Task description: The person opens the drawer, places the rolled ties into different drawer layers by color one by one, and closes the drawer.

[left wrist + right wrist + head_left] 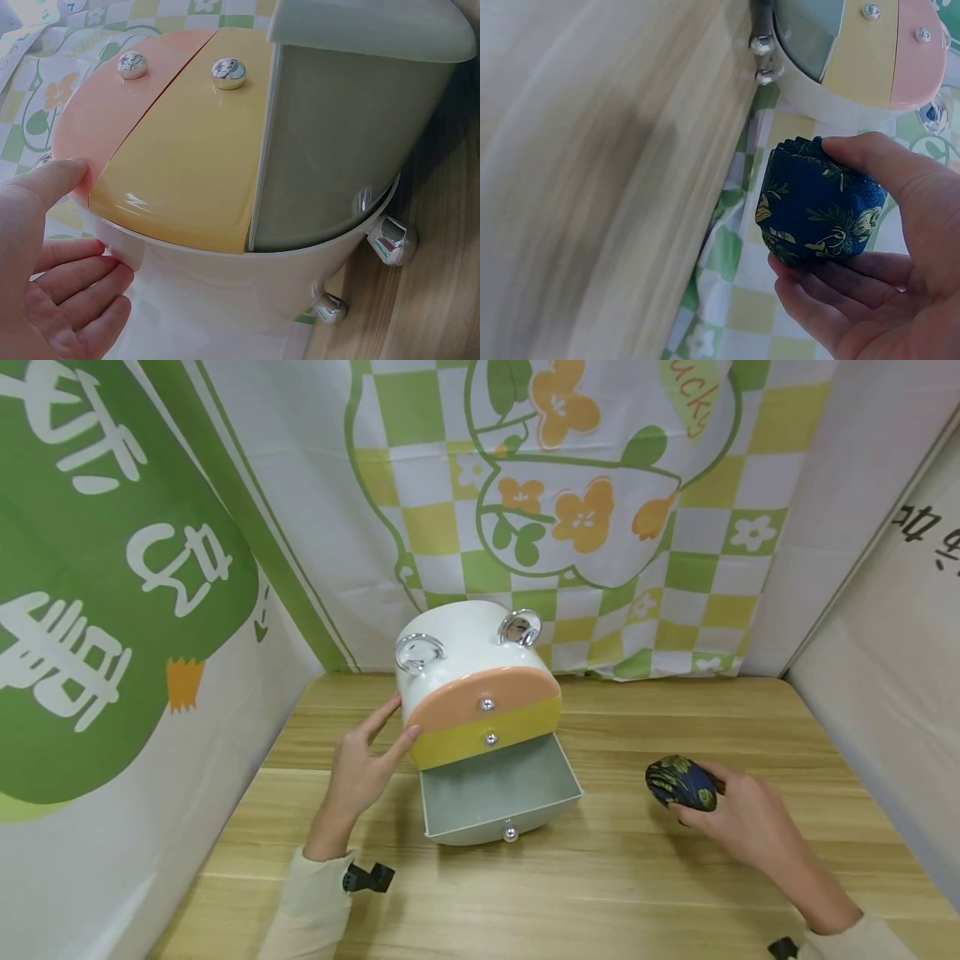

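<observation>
A small rounded drawer cabinet (467, 639) with a white shell stands on the table, its lowest grey-green drawer (498, 789) pulled out and bare inside. Its orange-pink top drawer (105, 112) and yellow middle drawer (180, 150) are closed, each with a silver knob. My left hand (363, 772) rests on the cabinet's left side, the thumb at the front edge and the other fingers along the shell. To the right of the drawer, my right hand (750, 818) grips a rolled dark blue floral cloth (821, 206) between thumb and fingers, over the table.
The wooden table (600, 885) has printed cloth hangings (690, 635) behind it and at both sides. Two silver ring-like parts (520, 628) stick up from the cabinet's top. A black strap piece (369, 877) sits at my left cuff.
</observation>
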Demonstrator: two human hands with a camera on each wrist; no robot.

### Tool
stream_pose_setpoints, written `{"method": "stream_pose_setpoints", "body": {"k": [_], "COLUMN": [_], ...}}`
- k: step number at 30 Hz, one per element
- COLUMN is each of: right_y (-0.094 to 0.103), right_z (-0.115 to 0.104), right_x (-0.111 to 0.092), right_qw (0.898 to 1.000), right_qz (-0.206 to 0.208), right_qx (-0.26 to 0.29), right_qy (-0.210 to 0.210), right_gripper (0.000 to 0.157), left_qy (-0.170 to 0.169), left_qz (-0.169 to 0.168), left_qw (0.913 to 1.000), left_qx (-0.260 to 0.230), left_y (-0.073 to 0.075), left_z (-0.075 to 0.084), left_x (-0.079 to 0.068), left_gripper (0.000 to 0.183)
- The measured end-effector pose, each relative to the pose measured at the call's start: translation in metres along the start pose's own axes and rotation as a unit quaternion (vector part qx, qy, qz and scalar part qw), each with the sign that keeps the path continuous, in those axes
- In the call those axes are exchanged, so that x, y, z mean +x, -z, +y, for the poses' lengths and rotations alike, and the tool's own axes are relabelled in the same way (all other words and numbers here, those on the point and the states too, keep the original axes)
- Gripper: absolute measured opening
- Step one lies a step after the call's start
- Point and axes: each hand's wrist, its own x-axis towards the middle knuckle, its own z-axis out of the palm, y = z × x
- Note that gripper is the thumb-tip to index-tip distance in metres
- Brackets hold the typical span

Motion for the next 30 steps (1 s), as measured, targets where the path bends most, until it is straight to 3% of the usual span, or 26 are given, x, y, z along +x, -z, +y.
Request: {"method": "stream_pose_setpoints", "body": {"k": [16, 30], "right_y": [0.006, 0.000], "right_z": [-0.044, -0.084], "right_x": [0.034, 0.062], "right_qw": [0.998, 0.988], "right_qz": [-0.010, -0.042], "right_qx": [0.018, 0.033], "right_qy": [0.064, 0.145], "right_gripper": [0.072, 0.066], "left_qy": [-0.006, -0.003], "left_qz": [0.008, 0.010], "left_qw": [0.9999, 0.9999], "left_qx": [0.002, 0.000], "left_y": [0.001, -0.001], "left_z": [0.000, -0.001], "left_x": [0.000, 0.001], "left_gripper": [0.060, 0.058]}}
